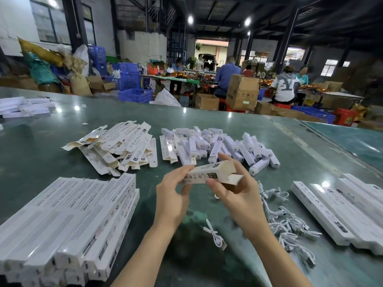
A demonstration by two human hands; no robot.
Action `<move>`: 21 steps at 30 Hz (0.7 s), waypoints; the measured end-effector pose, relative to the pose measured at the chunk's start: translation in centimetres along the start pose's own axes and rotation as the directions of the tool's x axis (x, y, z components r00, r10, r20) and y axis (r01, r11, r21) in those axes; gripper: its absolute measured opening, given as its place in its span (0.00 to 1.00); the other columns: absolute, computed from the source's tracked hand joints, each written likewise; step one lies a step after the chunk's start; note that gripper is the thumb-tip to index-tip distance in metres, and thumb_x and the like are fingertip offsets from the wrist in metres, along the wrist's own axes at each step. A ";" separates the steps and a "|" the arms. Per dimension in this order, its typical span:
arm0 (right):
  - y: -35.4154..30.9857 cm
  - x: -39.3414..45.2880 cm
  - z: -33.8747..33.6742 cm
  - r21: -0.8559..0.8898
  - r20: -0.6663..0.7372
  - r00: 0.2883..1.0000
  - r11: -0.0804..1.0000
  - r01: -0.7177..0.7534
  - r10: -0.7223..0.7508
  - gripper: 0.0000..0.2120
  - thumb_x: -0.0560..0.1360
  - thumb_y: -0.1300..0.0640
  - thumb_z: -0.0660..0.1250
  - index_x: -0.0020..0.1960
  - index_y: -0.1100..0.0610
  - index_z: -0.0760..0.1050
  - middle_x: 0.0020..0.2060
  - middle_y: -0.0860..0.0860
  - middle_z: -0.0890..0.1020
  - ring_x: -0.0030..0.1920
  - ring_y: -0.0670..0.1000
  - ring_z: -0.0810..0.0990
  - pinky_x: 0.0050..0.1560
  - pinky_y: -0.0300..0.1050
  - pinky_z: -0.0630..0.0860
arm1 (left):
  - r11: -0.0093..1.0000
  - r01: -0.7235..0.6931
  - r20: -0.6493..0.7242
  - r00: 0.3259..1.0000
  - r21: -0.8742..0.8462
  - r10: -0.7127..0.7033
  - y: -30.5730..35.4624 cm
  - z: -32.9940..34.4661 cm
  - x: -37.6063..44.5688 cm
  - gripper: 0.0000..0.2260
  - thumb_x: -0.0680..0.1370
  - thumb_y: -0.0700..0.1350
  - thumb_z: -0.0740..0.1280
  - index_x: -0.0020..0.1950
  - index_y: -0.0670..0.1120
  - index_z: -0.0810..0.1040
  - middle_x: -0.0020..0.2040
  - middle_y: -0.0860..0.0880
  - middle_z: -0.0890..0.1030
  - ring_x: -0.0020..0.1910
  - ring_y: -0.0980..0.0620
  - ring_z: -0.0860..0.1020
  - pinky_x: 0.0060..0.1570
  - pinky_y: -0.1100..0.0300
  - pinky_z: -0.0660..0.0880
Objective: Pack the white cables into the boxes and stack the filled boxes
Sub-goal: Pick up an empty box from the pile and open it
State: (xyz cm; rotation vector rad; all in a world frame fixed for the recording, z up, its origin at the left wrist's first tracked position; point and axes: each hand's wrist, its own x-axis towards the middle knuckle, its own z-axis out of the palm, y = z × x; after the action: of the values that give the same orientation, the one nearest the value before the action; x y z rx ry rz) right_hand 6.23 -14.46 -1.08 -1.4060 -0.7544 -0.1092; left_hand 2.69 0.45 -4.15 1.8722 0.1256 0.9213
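Head view, both hands (pixel 207 195) gripping white box (pixel 211 174), stacked boxes (pixel 68 228) — "SMART SENSOR LAMP"

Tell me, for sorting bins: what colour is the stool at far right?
Red stool, head view.

2 bare forearms reach in from the bottom edge, uncovered from below the elbow to the wrist, with no sleeve showing. The left hand (pixel 173 195) and right hand (pixel 238 195) wear no gloves, rings, watches or bracelets; fingernails are short and unpainted.
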 end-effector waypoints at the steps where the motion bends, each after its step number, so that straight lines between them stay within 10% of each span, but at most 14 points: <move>1: -0.2 0.0 0.0 -0.049 -0.016 0.999 0.998 0.028 -0.029 0.20 0.68 0.50 0.75 0.59 0.44 0.78 0.45 0.47 0.84 0.42 0.45 0.81 0.41 0.43 0.79 | 1.000 0.018 -0.006 1.000 -0.001 -0.018 0.0 0.0 0.0 0.21 0.74 0.28 0.69 0.62 0.47 0.81 0.60 0.50 0.81 0.60 0.61 0.75 0.62 0.74 0.68; 6: 0.2 -0.3 0.4 -0.228 -0.181 0.967 0.964 0.134 -0.177 0.14 0.69 0.57 0.76 0.53 0.49 0.79 0.43 0.43 0.84 0.40 0.45 0.81 0.41 0.47 0.80 | 0.992 0.125 -0.059 0.991 0.017 -0.124 -0.1 0.5 -0.2 0.24 0.77 0.36 0.70 0.71 0.51 0.72 0.67 0.56 0.71 0.67 0.60 0.68 0.63 0.77 0.60; 9: 1.2 -0.5 0.4 -0.349 -0.245 0.937 0.924 0.156 -0.250 0.15 0.69 0.56 0.76 0.53 0.46 0.78 0.45 0.41 0.83 0.44 0.46 0.82 0.46 0.45 0.78 | 0.912 0.333 0.063 0.943 -0.241 -0.327 0.3 1.1 -0.2 0.14 0.80 0.37 0.65 0.65 0.47 0.76 0.56 0.51 0.83 0.53 0.57 0.81 0.50 0.72 0.73; 13: 2.8 -1.0 0.6 -0.496 -0.156 0.960 0.859 0.127 -0.232 0.22 0.68 0.64 0.77 0.57 0.46 0.77 0.48 0.42 0.82 0.47 0.42 0.80 0.49 0.34 0.74 | 0.818 0.422 0.239 0.905 -0.391 -0.353 1.1 1.5 -0.5 0.11 0.83 0.46 0.62 0.51 0.47 0.83 0.37 0.48 0.85 0.36 0.55 0.83 0.37 0.63 0.79; 21: 3.8 -1.4 1.5 -0.571 0.120 0.988 0.807 0.147 -0.095 0.28 0.71 0.57 0.72 0.68 0.44 0.69 0.60 0.40 0.76 0.62 0.42 0.73 0.62 0.36 0.68 | 0.708 0.492 0.222 0.868 -0.506 -0.444 0.3 1.4 -0.2 0.20 0.78 0.47 0.69 0.68 0.44 0.74 0.49 0.47 0.86 0.44 0.53 0.84 0.38 0.63 0.77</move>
State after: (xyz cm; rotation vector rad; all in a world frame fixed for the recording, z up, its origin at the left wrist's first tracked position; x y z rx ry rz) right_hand 6.38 -12.88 -5.06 -1.9532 -0.9300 -0.4117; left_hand 3.38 -0.82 -4.30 1.2403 0.2470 0.4476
